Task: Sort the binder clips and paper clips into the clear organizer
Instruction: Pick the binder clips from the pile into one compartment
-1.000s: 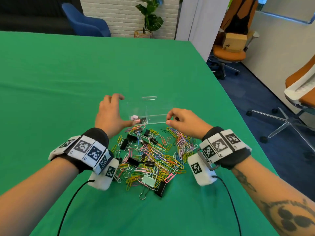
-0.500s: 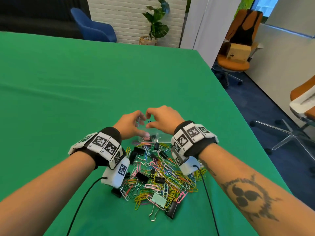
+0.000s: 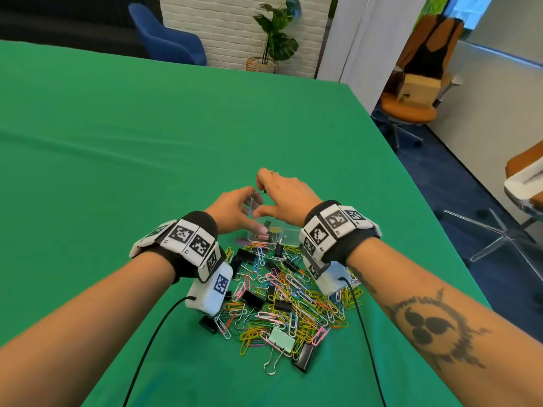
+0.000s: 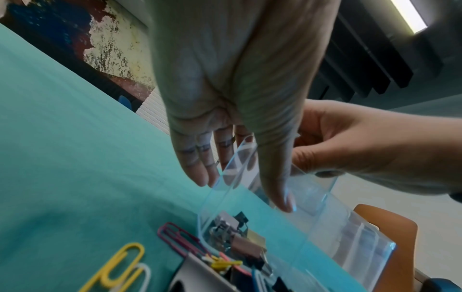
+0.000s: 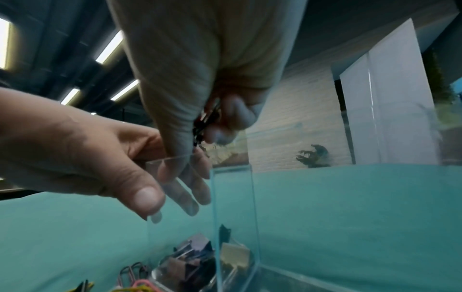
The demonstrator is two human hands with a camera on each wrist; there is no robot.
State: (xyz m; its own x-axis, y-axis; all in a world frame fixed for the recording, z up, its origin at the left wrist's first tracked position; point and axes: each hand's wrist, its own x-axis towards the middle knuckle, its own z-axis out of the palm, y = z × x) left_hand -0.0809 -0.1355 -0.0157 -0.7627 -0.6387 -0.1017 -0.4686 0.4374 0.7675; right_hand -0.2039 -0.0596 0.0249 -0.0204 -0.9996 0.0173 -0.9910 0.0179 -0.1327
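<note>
The clear organizer (image 3: 289, 237) (image 4: 325, 227) (image 5: 235, 207) stands on the green cloth just beyond the pile of clips (image 3: 282, 295). A few binder clips (image 3: 269, 232) (image 4: 240, 243) (image 5: 195, 254) lie in its left compartment. My left hand (image 3: 246, 212) (image 4: 242, 187) (image 5: 170, 203) holds the organizer's left wall, thumb on the near side and fingers behind it. Above that compartment my right hand (image 3: 261, 195) (image 5: 207, 128) (image 4: 312, 158) pinches a small black binder clip (image 5: 203, 123) between thumb and fingers.
The pile mixes coloured paper clips, black binder clips and a mint binder clip (image 3: 281, 339) at its near edge. Black cables (image 3: 152, 342) trail from both wrists. The table's right edge (image 3: 411, 177) drops to a floor with office chairs. Bare green cloth lies left and beyond.
My right hand left the right side of the pile and came up over the organizer's left compartment, beside the left hand. The left hand stayed on the organizer.
</note>
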